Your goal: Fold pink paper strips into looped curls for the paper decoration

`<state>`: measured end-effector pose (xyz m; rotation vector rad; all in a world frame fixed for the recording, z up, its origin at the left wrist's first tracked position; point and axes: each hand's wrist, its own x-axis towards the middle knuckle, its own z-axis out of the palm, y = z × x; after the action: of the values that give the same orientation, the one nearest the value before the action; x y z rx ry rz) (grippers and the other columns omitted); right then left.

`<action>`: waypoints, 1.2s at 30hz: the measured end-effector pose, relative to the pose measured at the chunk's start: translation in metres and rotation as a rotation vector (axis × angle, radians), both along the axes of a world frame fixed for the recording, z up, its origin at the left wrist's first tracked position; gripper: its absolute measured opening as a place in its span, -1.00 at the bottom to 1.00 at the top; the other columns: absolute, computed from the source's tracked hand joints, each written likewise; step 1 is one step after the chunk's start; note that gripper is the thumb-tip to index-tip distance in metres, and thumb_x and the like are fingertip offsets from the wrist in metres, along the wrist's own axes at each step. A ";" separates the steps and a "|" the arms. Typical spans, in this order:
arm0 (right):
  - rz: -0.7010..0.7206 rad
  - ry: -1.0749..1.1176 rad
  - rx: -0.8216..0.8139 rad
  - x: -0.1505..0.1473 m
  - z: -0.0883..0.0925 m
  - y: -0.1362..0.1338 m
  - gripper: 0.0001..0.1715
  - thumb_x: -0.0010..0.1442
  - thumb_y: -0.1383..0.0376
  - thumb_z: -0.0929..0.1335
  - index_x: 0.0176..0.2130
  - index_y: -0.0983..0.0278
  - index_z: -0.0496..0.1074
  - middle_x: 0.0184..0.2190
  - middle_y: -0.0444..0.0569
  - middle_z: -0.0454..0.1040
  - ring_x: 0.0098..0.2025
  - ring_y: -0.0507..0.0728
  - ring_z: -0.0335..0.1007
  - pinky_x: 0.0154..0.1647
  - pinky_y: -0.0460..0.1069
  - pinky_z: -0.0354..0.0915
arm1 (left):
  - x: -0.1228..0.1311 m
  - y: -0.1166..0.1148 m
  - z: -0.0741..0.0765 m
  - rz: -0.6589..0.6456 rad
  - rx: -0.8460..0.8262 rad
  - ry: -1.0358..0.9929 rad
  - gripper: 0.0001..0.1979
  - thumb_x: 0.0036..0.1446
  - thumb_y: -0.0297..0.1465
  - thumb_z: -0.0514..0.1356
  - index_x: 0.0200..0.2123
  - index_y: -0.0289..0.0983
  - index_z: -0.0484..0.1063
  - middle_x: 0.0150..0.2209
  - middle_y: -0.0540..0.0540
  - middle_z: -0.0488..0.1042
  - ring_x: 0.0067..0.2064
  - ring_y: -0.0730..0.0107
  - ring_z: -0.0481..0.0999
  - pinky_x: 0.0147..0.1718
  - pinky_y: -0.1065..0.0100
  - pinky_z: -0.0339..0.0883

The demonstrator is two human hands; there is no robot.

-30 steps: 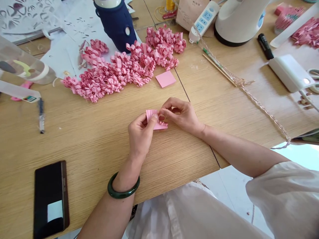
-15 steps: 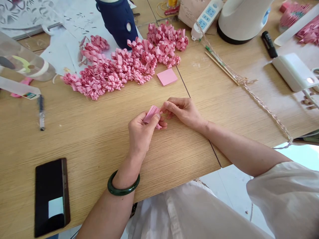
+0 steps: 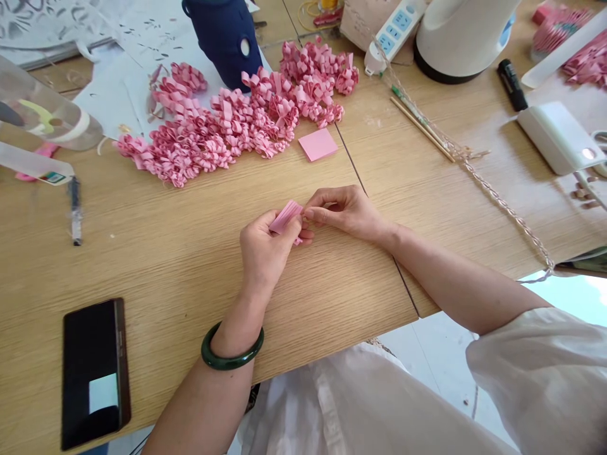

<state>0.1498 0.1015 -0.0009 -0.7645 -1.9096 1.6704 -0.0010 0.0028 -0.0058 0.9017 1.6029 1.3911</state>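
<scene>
My left hand (image 3: pixel 268 249) is closed on a small piece of pink paper (image 3: pixel 286 217) with fine parallel lines or slits across it, the thumb pressed on top. A curled pink bit shows below that thumb, among the fingers. My right hand (image 3: pixel 348 215) pinches thumb and forefinger together at the paper's right edge, on what looks like one of its narrow strips; the fingertips partly hide it. Beyond the hands lies a flat pink paper rectangle (image 3: pixel 317 145). Behind it stretches a long heap of curled pink paper loops (image 3: pixel 227 126).
A phone (image 3: pixel 95 373) lies at the front left, a pen (image 3: pixel 75 212) farther back. At the back stand a dark blue cup (image 3: pixel 227 44) and a white kettle (image 3: pixel 462 38), with a power strip (image 3: pixel 394 31) between. A twisted cord (image 3: pixel 507 212) runs down the right side.
My right fingers have closed tighter into a pinch at the paper's edge. My left hand still holds the paper, in nearly the same place. The whole view has shifted slightly.
</scene>
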 end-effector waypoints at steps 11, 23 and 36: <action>-0.017 0.018 0.026 -0.001 -0.005 0.001 -0.53 0.15 -0.01 0.49 -0.34 0.38 0.54 -0.42 -0.04 0.56 -0.39 -0.01 0.39 -0.38 -0.10 0.30 | 0.000 0.000 0.000 -0.020 -0.020 0.012 -0.80 0.10 -0.29 0.35 -0.40 -0.32 0.55 -0.49 -0.06 0.60 -0.50 0.36 0.62 -0.47 0.39 0.58; -0.030 0.032 0.011 -0.002 -0.002 -0.001 -0.59 0.12 0.04 0.51 -0.36 0.37 0.53 -0.43 -0.06 0.56 -0.39 -0.01 0.40 -0.37 -0.09 0.32 | -0.001 -0.001 -0.001 -0.034 -0.016 -0.005 -0.79 0.11 -0.26 0.34 -0.35 -0.33 0.56 -0.47 -0.07 0.59 -0.46 0.32 0.63 -0.39 0.30 0.63; -0.034 0.011 0.057 -0.002 -0.004 0.001 -0.60 0.19 0.04 0.46 -0.35 0.35 0.53 -0.43 -0.07 0.55 -0.38 0.00 0.39 -0.35 -0.08 0.30 | -0.002 -0.001 -0.002 -0.038 -0.025 -0.018 -0.74 0.11 -0.22 0.36 -0.28 -0.33 0.59 -0.43 -0.08 0.61 -0.44 0.31 0.64 -0.42 0.33 0.62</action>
<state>0.1477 0.1028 -0.0046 -0.7600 -1.9180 1.5894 -0.0030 0.0014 -0.0080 0.8983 1.5788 1.3463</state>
